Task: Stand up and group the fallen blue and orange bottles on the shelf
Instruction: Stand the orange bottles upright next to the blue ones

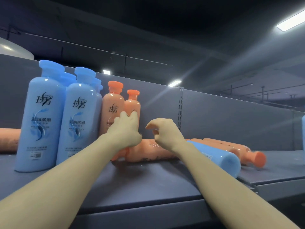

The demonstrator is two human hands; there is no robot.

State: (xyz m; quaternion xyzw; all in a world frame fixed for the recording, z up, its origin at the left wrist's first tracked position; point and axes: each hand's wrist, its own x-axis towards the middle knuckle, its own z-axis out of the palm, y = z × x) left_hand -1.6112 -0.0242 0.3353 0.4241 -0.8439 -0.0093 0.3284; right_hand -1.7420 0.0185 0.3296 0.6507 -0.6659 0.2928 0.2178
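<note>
While my left hand (126, 128) touches the upright orange bottles (123, 106), fingers loosely curled, right hand (162, 132) hovers half-curled, empty, above the fallen orange bottle (148, 152) on the shelf (148, 184). Smooth, likely slippery plastic; grip mid-body.

On the shelf (148, 182), blue bottles (42, 113) stand at the left with two upright orange bottles (113, 103) just right of them. The left hand (125, 129) touches these. The right hand (163, 133) hovers, fingers (149, 125) curled, above a fallen orange bottle (148, 151) and fallen blue bottle (219, 157)
</note>
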